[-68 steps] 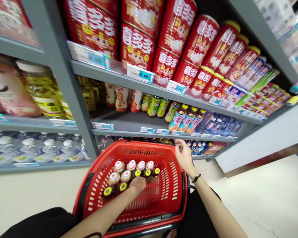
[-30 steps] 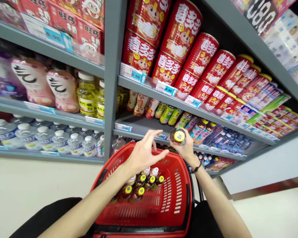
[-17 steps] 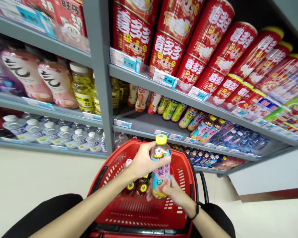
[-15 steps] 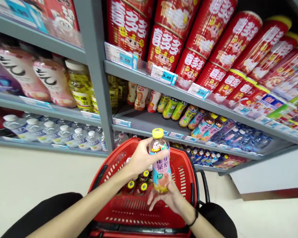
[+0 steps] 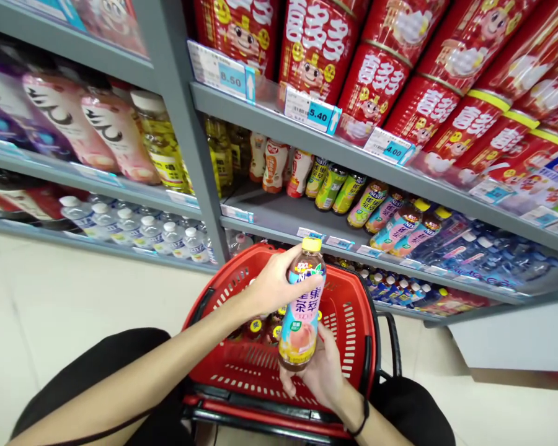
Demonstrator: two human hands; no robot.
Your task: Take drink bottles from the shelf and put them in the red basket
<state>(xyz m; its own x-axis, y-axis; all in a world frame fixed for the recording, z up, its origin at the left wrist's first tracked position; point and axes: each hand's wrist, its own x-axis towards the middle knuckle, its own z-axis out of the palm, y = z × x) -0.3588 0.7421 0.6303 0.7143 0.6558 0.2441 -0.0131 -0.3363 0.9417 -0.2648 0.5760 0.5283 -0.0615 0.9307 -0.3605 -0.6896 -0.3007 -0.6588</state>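
A bottle of peach tea point(image 5: 302, 319) with a yellow cap and a pink and blue label stands nearly upright over the red shopping basket point(image 5: 353, 310). My left hand point(image 5: 276, 282) is closed round its upper part, thumb across the label. My right hand point(image 5: 318, 365), with a black band at the wrist, cups the lower end; its thumb lies along the right side and its curled fingers show below the base, partly hidden by the bottle. Inside the basket, several dark bottles point(image 5: 255, 328) with yellow caps sit behind my hands.
Shelves rise ahead, with red cans point(image 5: 372, 93) above price tags and more tea bottles point(image 5: 400, 226) on the shelf beneath. Water bottles point(image 5: 149, 229) line the lower left shelf. A grey post point(image 5: 181, 111) divides the shelves. The basket's black handle point(image 5: 393, 347) sticks out at right.
The view has shifted closer to the shelves. The bottle has turned so its label faces me more, and my right hand's fingers have come in under its base.
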